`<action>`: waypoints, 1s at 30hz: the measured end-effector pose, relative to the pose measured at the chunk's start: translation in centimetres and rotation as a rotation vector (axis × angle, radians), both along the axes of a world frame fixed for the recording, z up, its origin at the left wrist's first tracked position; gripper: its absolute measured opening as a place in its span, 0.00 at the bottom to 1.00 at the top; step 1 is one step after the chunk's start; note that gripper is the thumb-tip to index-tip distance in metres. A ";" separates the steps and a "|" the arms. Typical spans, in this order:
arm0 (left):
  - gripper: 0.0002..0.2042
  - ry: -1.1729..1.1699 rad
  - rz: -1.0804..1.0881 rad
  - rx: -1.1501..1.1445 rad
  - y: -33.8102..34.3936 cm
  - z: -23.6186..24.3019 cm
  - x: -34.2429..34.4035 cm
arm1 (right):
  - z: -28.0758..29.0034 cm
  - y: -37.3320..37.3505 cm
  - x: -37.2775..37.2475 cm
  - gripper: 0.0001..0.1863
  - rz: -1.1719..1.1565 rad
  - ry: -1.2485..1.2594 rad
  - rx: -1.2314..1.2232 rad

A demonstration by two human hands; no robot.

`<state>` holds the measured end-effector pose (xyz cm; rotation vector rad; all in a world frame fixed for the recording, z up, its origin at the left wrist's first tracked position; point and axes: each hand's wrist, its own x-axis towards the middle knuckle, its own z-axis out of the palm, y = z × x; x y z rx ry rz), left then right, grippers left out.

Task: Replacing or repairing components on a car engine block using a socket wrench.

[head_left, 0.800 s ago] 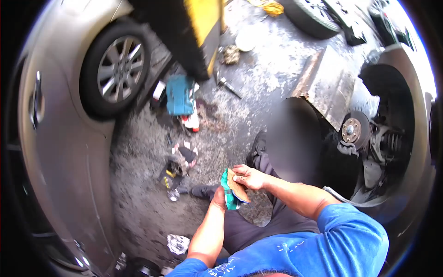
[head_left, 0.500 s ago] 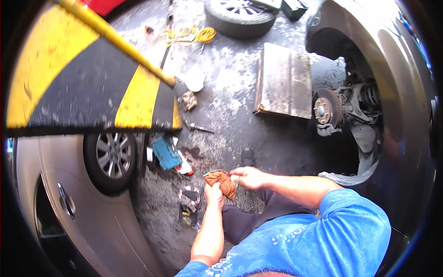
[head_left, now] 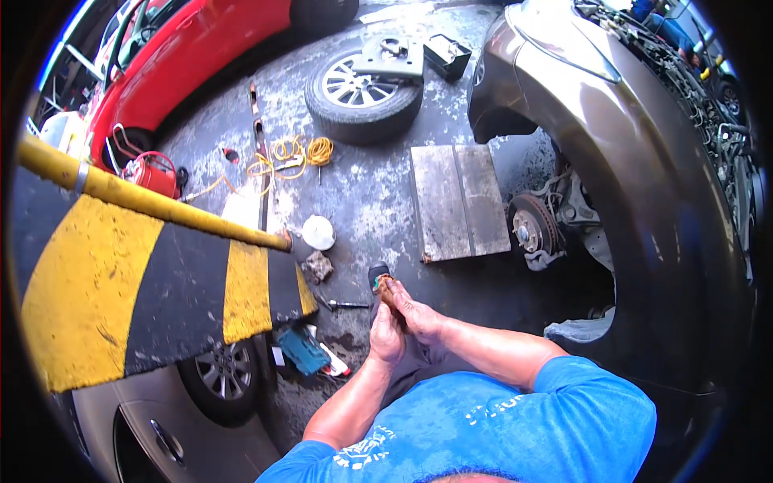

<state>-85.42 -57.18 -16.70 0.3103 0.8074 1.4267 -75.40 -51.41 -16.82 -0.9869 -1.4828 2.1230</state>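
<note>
My left hand (head_left: 387, 337) and my right hand (head_left: 414, 313) are pressed together in front of me, fingers wrapped round a crumpled brown and green cloth (head_left: 385, 286), which is mostly hidden between them. A dark shoe (head_left: 378, 270) shows just beyond the cloth. Below and left of my hands lies a teal plastic item (head_left: 303, 351). A long metal tool (head_left: 348, 304) lies on the floor to the left.
Striped barrier (head_left: 80, 298) and yellow pole (head_left: 145, 197) at left. Ahead: metal plate (head_left: 435, 201), loose wheel (head_left: 338, 113), yellow hose (head_left: 319, 151), red car (head_left: 185, 40). At right, a car's open wheel well with brake disc (head_left: 527, 233); another car (head_left: 145, 419) lower left.
The view has swung upward, bringing the red car into sight. My hands have closed together on the cloth, which was more spread out between them before and now shows much less.
</note>
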 end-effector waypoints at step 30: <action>0.22 0.752 -0.631 0.900 44.7 16.1 7.5 | 23.9 33.2 16.4 0.41 -0.695 -0.400 0.899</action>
